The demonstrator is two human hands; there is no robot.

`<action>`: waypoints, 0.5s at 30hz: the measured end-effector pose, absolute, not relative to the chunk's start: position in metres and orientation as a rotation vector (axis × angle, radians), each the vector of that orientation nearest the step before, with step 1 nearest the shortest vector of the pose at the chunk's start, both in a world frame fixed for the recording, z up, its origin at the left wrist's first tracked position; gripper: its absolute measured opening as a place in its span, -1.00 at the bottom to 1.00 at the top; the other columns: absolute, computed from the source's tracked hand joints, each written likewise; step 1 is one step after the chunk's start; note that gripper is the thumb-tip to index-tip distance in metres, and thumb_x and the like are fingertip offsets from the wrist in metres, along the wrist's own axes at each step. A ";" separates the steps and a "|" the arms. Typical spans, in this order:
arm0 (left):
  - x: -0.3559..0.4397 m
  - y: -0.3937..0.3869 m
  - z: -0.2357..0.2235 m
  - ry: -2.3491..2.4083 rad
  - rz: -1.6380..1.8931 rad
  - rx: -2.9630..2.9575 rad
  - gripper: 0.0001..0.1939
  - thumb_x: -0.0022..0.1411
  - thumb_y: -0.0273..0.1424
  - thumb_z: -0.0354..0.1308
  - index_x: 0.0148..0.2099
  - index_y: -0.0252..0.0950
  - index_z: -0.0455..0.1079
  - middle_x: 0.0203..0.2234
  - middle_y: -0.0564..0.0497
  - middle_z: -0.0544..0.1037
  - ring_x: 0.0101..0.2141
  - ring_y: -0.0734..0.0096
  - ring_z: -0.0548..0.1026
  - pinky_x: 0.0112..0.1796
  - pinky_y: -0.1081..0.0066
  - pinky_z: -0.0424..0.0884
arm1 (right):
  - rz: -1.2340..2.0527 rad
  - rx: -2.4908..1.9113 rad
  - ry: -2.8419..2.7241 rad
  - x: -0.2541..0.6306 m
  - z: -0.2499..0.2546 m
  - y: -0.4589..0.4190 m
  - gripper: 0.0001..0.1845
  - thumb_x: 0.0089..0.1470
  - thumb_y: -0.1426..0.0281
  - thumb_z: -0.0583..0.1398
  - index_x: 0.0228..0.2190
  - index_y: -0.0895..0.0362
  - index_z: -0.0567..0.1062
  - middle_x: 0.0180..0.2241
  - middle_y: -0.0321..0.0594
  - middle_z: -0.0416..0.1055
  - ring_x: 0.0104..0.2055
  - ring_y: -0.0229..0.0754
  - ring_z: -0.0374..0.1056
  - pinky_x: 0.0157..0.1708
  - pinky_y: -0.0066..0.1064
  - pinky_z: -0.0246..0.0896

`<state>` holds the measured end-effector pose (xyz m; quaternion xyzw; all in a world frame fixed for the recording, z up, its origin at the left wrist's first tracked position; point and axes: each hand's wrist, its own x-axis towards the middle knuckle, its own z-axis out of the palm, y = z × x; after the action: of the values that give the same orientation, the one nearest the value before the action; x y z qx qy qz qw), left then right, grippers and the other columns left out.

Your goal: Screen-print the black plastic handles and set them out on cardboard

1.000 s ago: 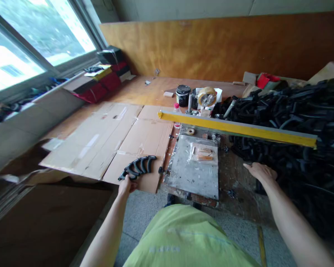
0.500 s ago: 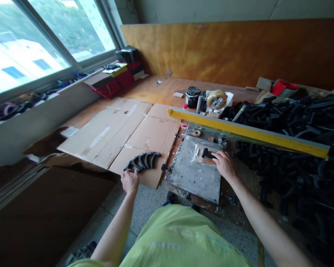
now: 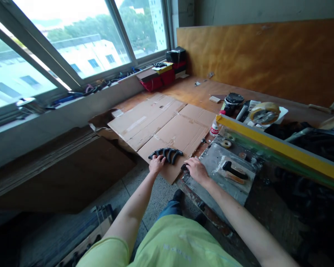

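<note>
Several black curved handle-like pieces (image 3: 171,154) lie fanned out side by side on the cardboard sheet near its front corner. My left hand (image 3: 157,164) is closed at the left end of this row, its fingertips on the nearest pieces and partly hiding them. At the cardboard's right edge, my right hand (image 3: 197,170) curls its fingers over a small black piece (image 3: 184,168). Another black handle-shaped piece (image 3: 235,170) rests on a small wooden block (image 3: 233,178) on the grey metal plate (image 3: 211,159), right of my right hand.
A yellow-edged bar (image 3: 267,140) runs across the bench at right, beside a heap of black pieces (image 3: 303,200). Behind it are a red-capped bottle (image 3: 215,128), a black tub (image 3: 233,101) and a tape roll (image 3: 264,113). Flat cardboard (image 3: 156,115) covers the bench's left part.
My right hand has left the black piece on the wooden block and moved left to the small black piece. My left hand stays at the row. The view has turned left.
</note>
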<state>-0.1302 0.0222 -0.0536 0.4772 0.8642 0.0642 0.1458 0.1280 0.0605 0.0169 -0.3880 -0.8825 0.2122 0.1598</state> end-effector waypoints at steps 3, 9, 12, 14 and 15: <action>-0.143 0.023 -0.050 2.360 0.132 1.498 -0.55 0.34 -0.13 -0.19 0.14 -0.06 0.34 0.01 -0.08 0.39 -0.08 0.28 0.45 -0.11 0.33 0.40 | 0.641 -1.095 -2.635 0.062 0.009 0.065 -0.73 0.13 0.45 0.13 -0.12 0.09 0.49 -0.11 -0.13 0.37 0.00 -0.10 0.18 0.00 -0.30 0.15; -0.173 0.023 -0.050 2.041 0.067 1.777 -0.54 0.31 -0.45 -0.13 0.22 -0.17 0.23 0.17 -0.02 0.32 0.09 0.31 0.26 0.05 0.39 0.28 | 0.623 -1.427 -2.711 -0.020 -0.017 0.059 -0.50 0.06 0.32 0.22 0.06 0.05 0.35 0.12 -0.02 0.20 0.14 0.09 0.04 -0.03 -0.08 0.16; -0.180 0.026 -0.053 1.942 0.058 1.815 -0.53 0.32 -0.46 -0.19 0.24 -0.24 0.20 0.19 -0.04 0.30 0.09 0.32 0.27 0.02 0.40 0.32 | 0.624 -1.605 -2.637 -0.044 -0.039 0.052 -0.48 0.11 0.34 0.14 0.12 0.03 0.30 0.23 -0.04 0.08 0.18 0.15 0.03 0.03 0.02 0.09; -0.182 0.026 -0.053 1.894 0.065 1.828 -0.53 0.34 -0.44 -0.25 0.22 -0.23 0.24 0.21 -0.01 0.28 0.10 0.35 0.28 0.02 0.42 0.33 | 0.633 -1.703 -2.578 -0.056 -0.052 0.048 -0.53 0.18 0.38 0.02 0.12 -0.02 0.33 0.25 -0.13 0.10 0.21 0.16 0.02 0.11 0.10 -0.04; -0.183 0.025 -0.053 1.878 0.070 1.823 -0.52 0.34 -0.42 -0.28 0.21 -0.21 0.25 0.22 0.00 0.27 0.11 0.35 0.28 0.04 0.42 0.32 | 0.648 -1.751 -2.547 -0.060 -0.056 0.046 -0.53 0.20 0.40 -0.03 0.11 -0.04 0.36 0.24 -0.16 0.13 0.23 0.17 0.01 0.14 0.13 -0.10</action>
<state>-0.1829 0.0252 -0.0534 0.6726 0.6928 0.0257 0.2588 -0.0603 0.0464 -0.0560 -0.5544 -0.8066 0.2051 -0.0083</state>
